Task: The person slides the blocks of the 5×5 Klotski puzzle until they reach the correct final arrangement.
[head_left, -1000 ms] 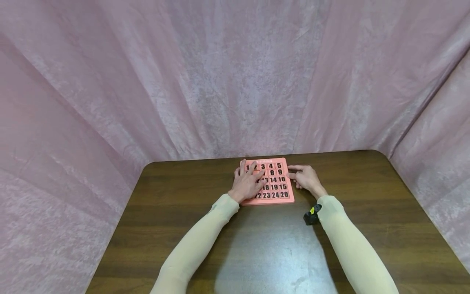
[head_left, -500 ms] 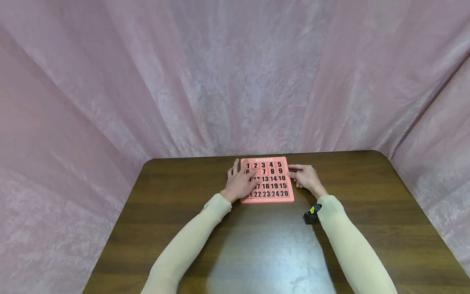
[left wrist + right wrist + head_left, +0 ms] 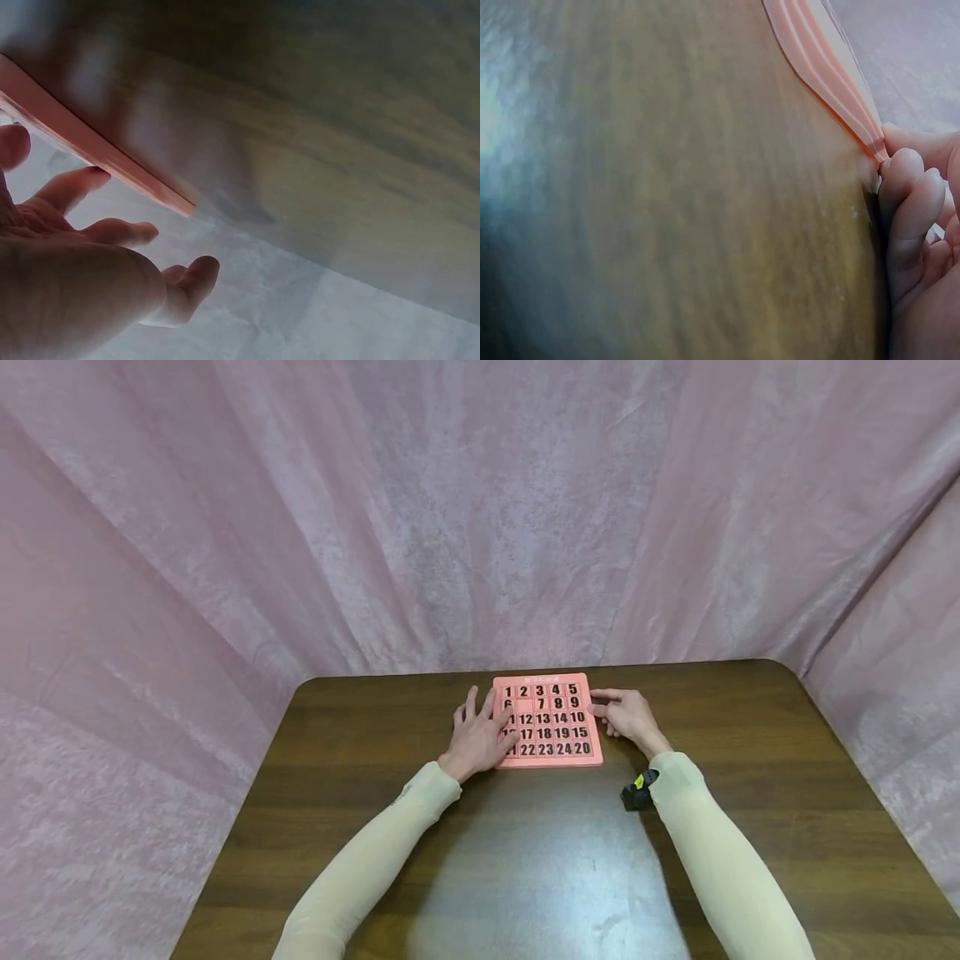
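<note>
A pink sliding number puzzle (image 3: 561,733) lies flat near the table's far edge, its tiles printed with black numbers. The second row has a gap between the 6 and 7 tiles. My left hand (image 3: 477,739) has its fingers spread over the puzzle's left side, partly covering the leftmost column. In the left wrist view those fingers (image 3: 71,187) are apart, beside the puzzle's pink edge (image 3: 112,165). At the opposite side, my right hand (image 3: 628,718) holds the right edge with thumb and index finger. The right wrist view shows the other fingers (image 3: 911,217) curled below that edge.
The dark wooden table (image 3: 360,727) has rounded far corners and a bright glare patch in front of the puzzle. Pink curtains (image 3: 480,527) hang behind and on both sides. A small black device (image 3: 639,791) sits at the right wrist.
My left hand has slid left across the puzzle, uncovering the middle tiles and the gap in the second row. The right hand keeps its place at the right edge.
</note>
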Motion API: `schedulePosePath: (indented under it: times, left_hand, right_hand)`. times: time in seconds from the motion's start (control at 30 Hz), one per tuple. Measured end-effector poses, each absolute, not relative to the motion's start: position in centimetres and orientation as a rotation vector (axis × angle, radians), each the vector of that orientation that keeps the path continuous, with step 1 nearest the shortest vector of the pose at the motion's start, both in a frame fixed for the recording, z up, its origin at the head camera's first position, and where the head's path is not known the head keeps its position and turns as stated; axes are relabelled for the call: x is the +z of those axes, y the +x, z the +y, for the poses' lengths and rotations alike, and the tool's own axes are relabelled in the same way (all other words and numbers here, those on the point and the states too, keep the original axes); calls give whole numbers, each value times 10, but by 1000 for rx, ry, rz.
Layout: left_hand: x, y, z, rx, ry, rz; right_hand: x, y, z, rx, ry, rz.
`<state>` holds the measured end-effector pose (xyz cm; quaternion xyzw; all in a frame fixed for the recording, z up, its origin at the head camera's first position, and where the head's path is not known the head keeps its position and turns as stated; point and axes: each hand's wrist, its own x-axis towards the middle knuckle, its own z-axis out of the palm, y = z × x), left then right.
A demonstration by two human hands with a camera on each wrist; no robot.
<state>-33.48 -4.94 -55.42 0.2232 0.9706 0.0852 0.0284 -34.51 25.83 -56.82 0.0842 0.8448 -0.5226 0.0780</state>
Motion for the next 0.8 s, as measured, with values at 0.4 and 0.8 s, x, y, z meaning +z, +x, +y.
schedulePosePath:
  times: [0.4,0.8]
  left_hand:
    - [-556,-326,-42,305,780,2989]
    - [-556,-330,-34,276,720,2995]
  right_hand:
    - [-566,-344,258,-1577,243,2535]
    - [-568,-344,259,-1578,228,2537]
